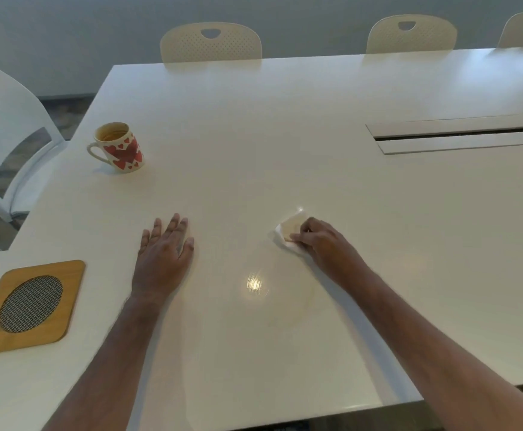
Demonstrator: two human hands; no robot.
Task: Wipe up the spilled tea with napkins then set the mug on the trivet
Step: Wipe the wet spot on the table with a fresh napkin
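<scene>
A wide white counter (285, 135) fills the head view, its near edge running along the bottom and its left edge slanting toward a white chair (8, 135); pale chairs (210, 42) line the far side, and a cable slot (462, 135) sits at two o'clock. Broad bare surface lies open between the hands and the far edge. The left hand (165, 253) rests flat, fingers spread, holding nothing. The right hand (322, 241), at three o'clock from it and well apart, pinches a tea-stained napkin (289, 230) against the counter. A faint wet ring (288, 309) shows just beneath, toward six o'clock. The heart-patterned mug (118, 147) stands upright at eleven o'clock from the left hand; the wooden trivet (30, 306) lies at eight o'clock, near the left edge.
</scene>
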